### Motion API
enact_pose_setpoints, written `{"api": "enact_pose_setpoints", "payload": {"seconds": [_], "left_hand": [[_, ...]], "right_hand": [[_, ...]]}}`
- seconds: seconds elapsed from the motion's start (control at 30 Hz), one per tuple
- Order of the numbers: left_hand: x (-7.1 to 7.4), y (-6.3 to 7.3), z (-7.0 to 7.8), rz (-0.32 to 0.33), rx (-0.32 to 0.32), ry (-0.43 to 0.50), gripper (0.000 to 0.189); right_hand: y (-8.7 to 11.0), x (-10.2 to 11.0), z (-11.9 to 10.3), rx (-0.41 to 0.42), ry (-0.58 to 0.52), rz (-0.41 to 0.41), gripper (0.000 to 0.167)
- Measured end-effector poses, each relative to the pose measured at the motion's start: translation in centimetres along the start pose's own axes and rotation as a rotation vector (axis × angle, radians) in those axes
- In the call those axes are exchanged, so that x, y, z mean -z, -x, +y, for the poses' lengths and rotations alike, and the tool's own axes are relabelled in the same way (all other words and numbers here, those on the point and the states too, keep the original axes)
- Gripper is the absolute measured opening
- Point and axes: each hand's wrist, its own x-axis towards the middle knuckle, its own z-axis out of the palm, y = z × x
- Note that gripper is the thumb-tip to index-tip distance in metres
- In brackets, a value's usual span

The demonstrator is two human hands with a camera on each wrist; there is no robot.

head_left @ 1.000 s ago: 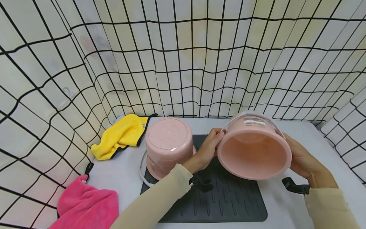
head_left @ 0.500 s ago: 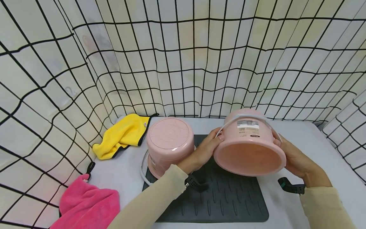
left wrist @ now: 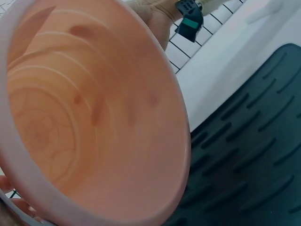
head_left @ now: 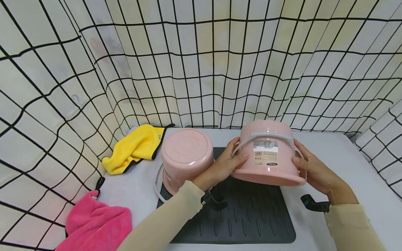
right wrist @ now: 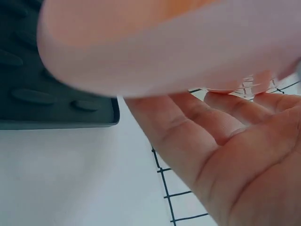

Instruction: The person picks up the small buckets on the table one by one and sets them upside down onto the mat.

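A pink bucket [head_left: 267, 153] with a white handle [head_left: 270, 135] and a label [head_left: 265, 152] hangs over the right part of the mat, base up and mouth down, slightly tilted. My left hand [head_left: 226, 163] grips its left side, thumb on the wall. On the opposite side my right hand [head_left: 315, 172] holds it, thumb on the wall below the handle's end. The left wrist view looks into the bucket's hollow inside [left wrist: 127, 136]. A second pink bucket [head_left: 187, 150] stands upside down to the left, partly behind my left forearm.
A dark ribbed mat [head_left: 238, 219] lies on the white table [head_left: 333, 146]. At the left are a yellow cloth [head_left: 135, 148] with black edging and a pink cloth [head_left: 100, 223]. Black grid netting [head_left: 213, 75] before pale walls surrounds the table.
Both hands have turned the right bucket: its mouth now faces down rather than toward me, and its label and wall show more. It has also shifted slightly left. The other bucket stayed put.
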Motion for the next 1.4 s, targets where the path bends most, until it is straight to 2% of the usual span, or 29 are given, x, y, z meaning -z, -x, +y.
{"api": "enact_pose_setpoints", "payload": {"seconds": [0.13, 0.3, 0.5, 0.73, 0.93, 1.1, 1.27, 1.4], "left_hand": [[0.0, 0.2, -0.1, 0.001, -0.016, -0.041, 0.080], [0.1, 0.3, -0.4, 0.000, -0.045, -0.096, 0.076], [0.0, 0.1, -0.8, 0.043, -0.089, -0.167, 0.068], [-0.2, 0.4, -0.9, 0.060, -0.100, -0.125, 0.068], [0.1, 0.4, -1.1, 0.000, -0.162, -0.114, 0.082], [0.4, 0.4, -1.5, -0.050, -0.199, -0.110, 0.094], [0.5, 0.6, -1.9, -0.047, -0.212, -0.120, 0.108], [0.5, 0.6, -2.1, -0.040, -0.222, -0.123, 0.109]], "right_hand": [[-0.1, -0.6, 0.1, 0.042, 0.030, 0.000, 0.085], [0.0, -1.0, 0.1, 0.135, 0.072, -0.030, 0.067], [0.0, -1.2, -0.1, 0.157, 0.089, -0.033, 0.056], [-0.3, -1.7, 0.0, 0.167, 0.064, -0.030, 0.059], [-0.4, -2.0, -0.1, 0.160, 0.066, -0.007, 0.062], [-0.7, -2.4, -0.2, 0.195, 0.079, 0.028, 0.066], [-1.1, -2.5, 0.1, 0.244, 0.094, 0.040, 0.072], [-1.4, -2.6, 0.4, 0.273, 0.063, 0.035, 0.077]]}}
